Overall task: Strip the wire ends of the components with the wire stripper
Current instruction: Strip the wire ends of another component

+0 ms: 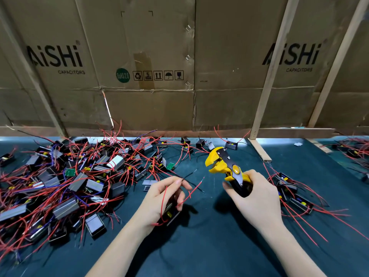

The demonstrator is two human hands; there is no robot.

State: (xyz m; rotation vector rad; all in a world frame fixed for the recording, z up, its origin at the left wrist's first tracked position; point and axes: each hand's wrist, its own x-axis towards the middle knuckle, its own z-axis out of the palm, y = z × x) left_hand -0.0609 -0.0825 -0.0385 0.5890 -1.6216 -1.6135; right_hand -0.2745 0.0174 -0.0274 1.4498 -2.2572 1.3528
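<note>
Between piles, left hand (161, 196) pinches wire (191, 188) — right hand (257, 194) grips stripper (225, 166).

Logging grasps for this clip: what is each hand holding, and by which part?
Right hand grips the wire stripper by its handles. Left hand holds a component by its body, its fingers pinching a black wire.

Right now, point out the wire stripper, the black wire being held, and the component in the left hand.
wire stripper (218, 160): head view, on its yellow head.
black wire (187, 175): head view, mid-length, past the fingertips.
component (172, 214): head view, on its dark body below the left hand (159, 196).
</note>
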